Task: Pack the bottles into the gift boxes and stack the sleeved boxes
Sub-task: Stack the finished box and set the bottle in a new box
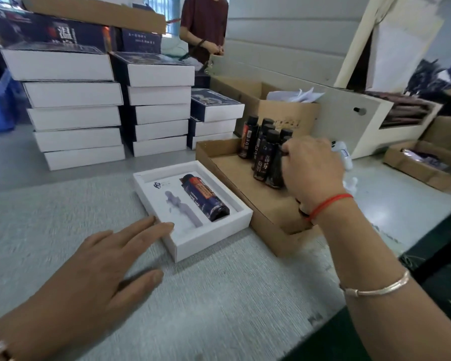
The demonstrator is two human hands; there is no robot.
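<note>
An open white gift box (214,239) lies on the grey table in the middle. One dark bottle (206,200) lies in its right slot; the left part shows a pale purple print. My left hand (99,272) is flat with straight fingers, its fingertips at the box's near left corner. Several dark bottles (261,147) stand upright in a shallow cardboard tray (235,175) to the right. My right hand (313,168) reaches into the tray and grips an upright bottle (275,171) from above. Stacks of sleeved white boxes (76,110) stand at the back left.
A person in a dark red shirt (205,22) stands behind the stacks. An open brown carton (284,110) with white paper sits behind the tray. A long cream case (349,118) and another cardboard tray (425,168) lie to the right. The table edge runs at lower right.
</note>
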